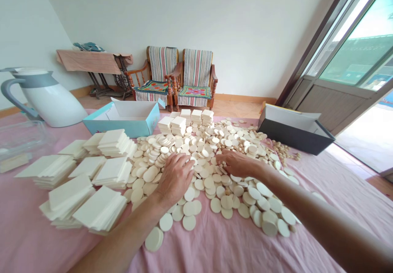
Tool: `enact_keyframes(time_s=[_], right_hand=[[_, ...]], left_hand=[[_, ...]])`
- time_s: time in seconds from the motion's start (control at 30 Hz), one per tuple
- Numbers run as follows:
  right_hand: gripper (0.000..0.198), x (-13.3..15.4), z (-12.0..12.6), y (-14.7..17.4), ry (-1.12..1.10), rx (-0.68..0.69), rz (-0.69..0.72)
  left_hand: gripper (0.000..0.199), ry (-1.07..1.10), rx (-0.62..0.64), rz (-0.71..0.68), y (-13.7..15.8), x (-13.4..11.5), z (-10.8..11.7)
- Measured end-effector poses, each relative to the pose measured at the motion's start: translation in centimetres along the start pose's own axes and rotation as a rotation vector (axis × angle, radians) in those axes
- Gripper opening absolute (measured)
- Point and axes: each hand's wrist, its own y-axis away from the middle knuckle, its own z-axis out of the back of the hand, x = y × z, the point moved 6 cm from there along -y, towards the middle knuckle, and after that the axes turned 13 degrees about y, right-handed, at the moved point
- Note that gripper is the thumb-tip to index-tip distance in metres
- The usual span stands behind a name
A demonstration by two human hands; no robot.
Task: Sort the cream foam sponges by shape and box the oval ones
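Note:
A wide heap of thin, round, cream-coloured discs (188, 208) spreads over the pink cloth in front of me. My left hand (175, 177) rests palm down on the heap's left-centre part, its fingers spread and touching the discs. Across from it, my right hand (236, 163) reaches in from the right, fingers apart and bent down among the discs; their tips are partly hidden. Neither hand visibly holds a disc. Left of the heap stand several stacks of square cream-coloured pieces (113, 171), and a smaller group of square stacks (178, 125) sits behind it.
A light blue open box (123, 121) stands behind the left stacks, a black open box (294, 131) at the back right. Small brownish pieces (284, 150) lie by the black box. A white-grey jug (52, 97) and clear plastic container (23, 140) are left. Two chairs (181, 76) stand beyond.

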Motion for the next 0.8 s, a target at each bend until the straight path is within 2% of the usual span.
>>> enact_keyframes(time_s=[0.2,0.3,0.4,0.47,0.57,0.7,0.8], right_hand=[[0.029,0.7,0.0,0.0,0.009,-0.006,0.041],[0.023,0.9,0.1,-0.3,-0.015,-0.077,0.058],[0.015,-0.2,1.3,0.3,-0.06,-0.205,0.008],[0.011,-2.5,2.6,1.5,-0.094,-0.318,-0.102],[0.009,-8.4,3.7,4.6,-0.12,-0.4,-0.374],[0.019,-17.1,1.7,9.4,-0.179,-0.328,-0.706],[0.02,-21.7,-0.6,12.4,-0.093,-0.334,-0.885]], left_hand=[[0.022,-0.002,0.006,-0.004,0.0,-0.2,0.0],[0.023,0.005,-0.004,-0.009,0.0,-0.1,0.1],[0.023,0.014,-0.012,-0.015,0.0,-0.2,0.2],[0.023,0.017,-0.009,-0.015,0.0,-0.2,0.2],[0.024,0.017,-0.004,-0.012,-0.1,-0.3,0.1],[0.024,0.012,-0.019,-0.017,-0.1,-0.3,0.1],[0.024,0.011,-0.019,-0.019,-0.1,-0.3,0.1]])
